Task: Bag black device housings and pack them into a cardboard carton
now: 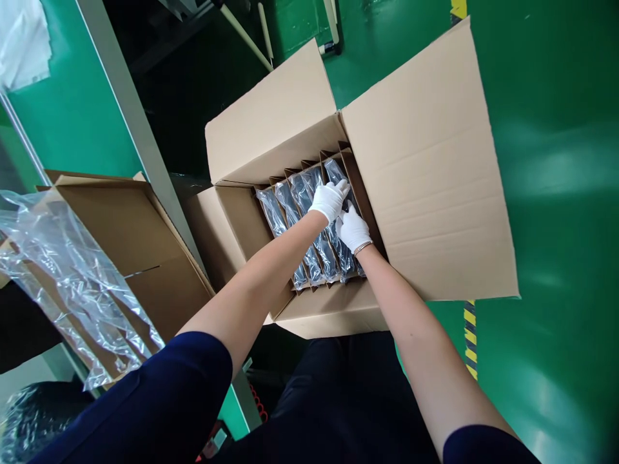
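An open cardboard box (425,167) stands on the green floor, its flaps spread out. Cardboard dividers inside split it into narrow slots, and several dark items wrapped in clear plastic bags (290,212) stand in them. Both my hands wear white gloves and reach into the box. My left hand (329,198) rests on the top of a bagged item near the right end of the row, fingers curled over it. My right hand (354,229) is just beside it, gripping the rightmost bagged item (334,171).
A second cardboard box (130,238) sits at the left with crumpled clear plastic bags (62,270) over its edge. A grey metal frame post (135,122) runs between the boxes. Yellow-black floor tape (470,335) shows at the right.
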`<state>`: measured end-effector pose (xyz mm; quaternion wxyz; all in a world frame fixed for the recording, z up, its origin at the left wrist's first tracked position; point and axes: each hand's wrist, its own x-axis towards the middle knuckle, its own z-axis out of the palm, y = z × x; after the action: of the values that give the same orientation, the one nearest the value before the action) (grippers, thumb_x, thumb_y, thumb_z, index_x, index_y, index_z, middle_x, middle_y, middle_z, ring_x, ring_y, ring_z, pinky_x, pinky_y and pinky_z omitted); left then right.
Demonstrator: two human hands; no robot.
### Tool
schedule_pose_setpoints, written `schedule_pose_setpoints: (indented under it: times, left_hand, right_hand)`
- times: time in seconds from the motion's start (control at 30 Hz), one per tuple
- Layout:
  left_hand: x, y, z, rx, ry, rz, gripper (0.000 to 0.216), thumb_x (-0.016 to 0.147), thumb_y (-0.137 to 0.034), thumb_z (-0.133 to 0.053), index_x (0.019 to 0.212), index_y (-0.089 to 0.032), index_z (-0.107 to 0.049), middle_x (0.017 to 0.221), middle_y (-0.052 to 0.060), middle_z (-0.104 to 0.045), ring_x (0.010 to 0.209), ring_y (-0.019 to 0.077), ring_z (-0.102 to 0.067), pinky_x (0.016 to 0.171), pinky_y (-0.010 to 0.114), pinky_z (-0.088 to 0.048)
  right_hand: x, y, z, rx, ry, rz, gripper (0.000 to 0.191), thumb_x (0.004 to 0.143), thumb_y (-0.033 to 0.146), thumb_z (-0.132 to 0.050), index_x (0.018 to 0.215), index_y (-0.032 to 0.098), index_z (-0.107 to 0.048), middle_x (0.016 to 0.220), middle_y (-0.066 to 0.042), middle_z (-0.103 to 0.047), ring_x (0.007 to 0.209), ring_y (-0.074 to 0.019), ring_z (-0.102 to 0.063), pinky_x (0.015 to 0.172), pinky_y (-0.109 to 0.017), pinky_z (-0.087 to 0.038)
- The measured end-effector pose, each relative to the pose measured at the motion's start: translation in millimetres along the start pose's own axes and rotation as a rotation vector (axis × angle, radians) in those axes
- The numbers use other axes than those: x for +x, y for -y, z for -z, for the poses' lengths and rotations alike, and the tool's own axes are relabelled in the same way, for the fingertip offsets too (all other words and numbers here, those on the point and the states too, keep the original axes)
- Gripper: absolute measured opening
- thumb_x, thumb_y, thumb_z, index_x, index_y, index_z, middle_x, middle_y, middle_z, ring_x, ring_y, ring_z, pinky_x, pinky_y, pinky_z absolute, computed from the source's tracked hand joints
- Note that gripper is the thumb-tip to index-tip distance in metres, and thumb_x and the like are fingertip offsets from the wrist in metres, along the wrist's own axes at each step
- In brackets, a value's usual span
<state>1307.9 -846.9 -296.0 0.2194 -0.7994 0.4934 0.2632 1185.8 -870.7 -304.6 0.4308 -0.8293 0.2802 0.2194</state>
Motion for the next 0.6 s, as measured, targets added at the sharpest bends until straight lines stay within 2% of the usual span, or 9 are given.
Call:
schedule_pose_setpoints:
  times: [0.07, 0.13, 0.23, 0.3, 0.4, 0.47, 0.6]
  left_hand:
    - [5.9, -1.5, 1.8, 0.016, 0.002, 0.040, 0.053, 0.096, -0.009, -0.049, 0.147, -0.021, -0.054, 0.148, 0.014, -0.054, 0.113, 0.0315, -0.060, 0.093, 0.046, -0.052]
    - [5.8, 2.1, 0.0, -0.031, -0.014, 0.075, 0.052, 0.098, -0.010, -0.042, 0.147, -0.022, -0.055, 0.142, 0.015, -0.059, 0.114, 0.0315, -0.061, 0.094, 0.048, -0.052]
    - [-1.6, 12.0, -6.1, -0.150, -0.055, 0.096, 0.059, 0.099, -0.011, -0.038, 0.154, -0.029, -0.046, 0.141, 0.012, -0.061, 0.119, 0.0300, -0.061, 0.099, 0.046, -0.052]
    - [-6.6, 17.4, -10.8, -0.229, -0.076, 0.110, 0.062, 0.098, -0.014, -0.043, 0.157, -0.032, -0.042, 0.144, 0.010, -0.059, 0.123, 0.0296, -0.061, 0.103, 0.044, -0.052]
    - [-9.9, 20.9, -19.3, -0.295, -0.113, 0.111, 0.066, 0.092, -0.006, -0.047, 0.153, -0.033, -0.048, 0.152, 0.005, -0.054, 0.130, 0.0281, -0.057, 0.109, 0.045, -0.050]
    - [-10.8, 21.6, -27.5, -0.352, -0.169, 0.111, 0.070, 0.086, 0.001, -0.044, 0.149, -0.029, -0.052, 0.158, 0.003, -0.048, 0.138, 0.0247, -0.052, 0.115, 0.043, -0.046]
    - [-17.1, 22.8, -46.9, -0.636, -0.321, 0.135, 0.069, 0.079, 0.005, -0.041, 0.144, -0.014, -0.054, 0.157, 0.011, -0.047, 0.145, 0.0188, -0.044, 0.124, 0.035, -0.034]
  right_hand:
    - [-0.1, 2.1, 3.2, 0.053, -0.039, -0.052, 0.043, 0.101, 0.026, -0.037, 0.139, 0.024, -0.055, 0.155, -0.012, -0.049, 0.117, -0.0250, -0.066, 0.094, -0.037, -0.054]
    - [-0.6, 5.2, 7.6, 0.084, -0.067, -0.125, 0.046, 0.103, 0.024, -0.031, 0.145, 0.018, -0.048, 0.142, -0.016, -0.060, 0.115, -0.0249, -0.067, 0.093, -0.037, -0.054]
    - [-2.4, 8.0, 12.5, 0.092, 0.000, -0.240, 0.045, 0.102, 0.018, -0.032, 0.142, 0.003, -0.047, 0.124, -0.025, -0.069, 0.114, -0.0276, -0.069, 0.092, -0.036, -0.054]
    - [-4.5, 7.0, 12.5, 0.093, 0.059, -0.281, 0.041, 0.100, 0.016, -0.040, 0.133, -0.003, -0.054, 0.119, -0.029, -0.069, 0.117, -0.0301, -0.068, 0.094, -0.036, -0.053]
    - [-7.7, 3.4, 8.4, 0.094, 0.057, -0.293, 0.039, 0.097, 0.020, -0.050, 0.127, -0.003, -0.059, 0.127, -0.032, -0.065, 0.122, -0.0331, -0.065, 0.097, -0.037, -0.053]
    - [-8.0, 1.7, 5.0, 0.098, 0.031, -0.294, 0.040, 0.097, 0.024, -0.054, 0.128, -0.001, -0.058, 0.133, -0.030, -0.062, 0.123, -0.0322, -0.064, 0.099, -0.036, -0.053]
    - [2.8, 3.3, 2.5, 0.101, -0.001, -0.310, 0.043, 0.098, 0.028, -0.056, 0.131, 0.001, -0.055, 0.132, -0.028, -0.062, 0.117, -0.0302, -0.068, 0.095, -0.037, -0.055]
